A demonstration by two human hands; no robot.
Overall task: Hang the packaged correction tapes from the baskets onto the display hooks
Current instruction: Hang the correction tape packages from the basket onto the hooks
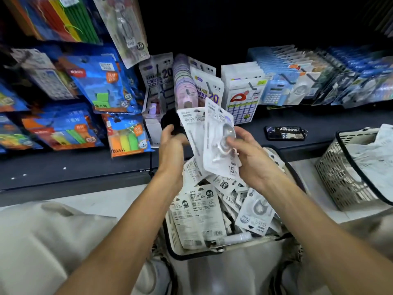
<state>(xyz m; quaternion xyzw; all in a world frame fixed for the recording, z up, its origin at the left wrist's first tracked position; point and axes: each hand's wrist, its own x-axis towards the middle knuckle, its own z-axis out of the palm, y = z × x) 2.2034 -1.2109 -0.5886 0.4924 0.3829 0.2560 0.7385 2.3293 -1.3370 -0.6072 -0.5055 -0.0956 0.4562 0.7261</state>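
while both hands hold packs, right fingers (234, 143) pinch the front pack (219, 150).

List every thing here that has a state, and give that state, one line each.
left hand: curled round a dark object, holding packets
right hand: gripping a correction tape packet
held packets: fanned upright between both hands, not yet hung
near basket: heaped full of packets
far basket: tilted, holding white packets
phone: lying flat on the shelf, screen lit
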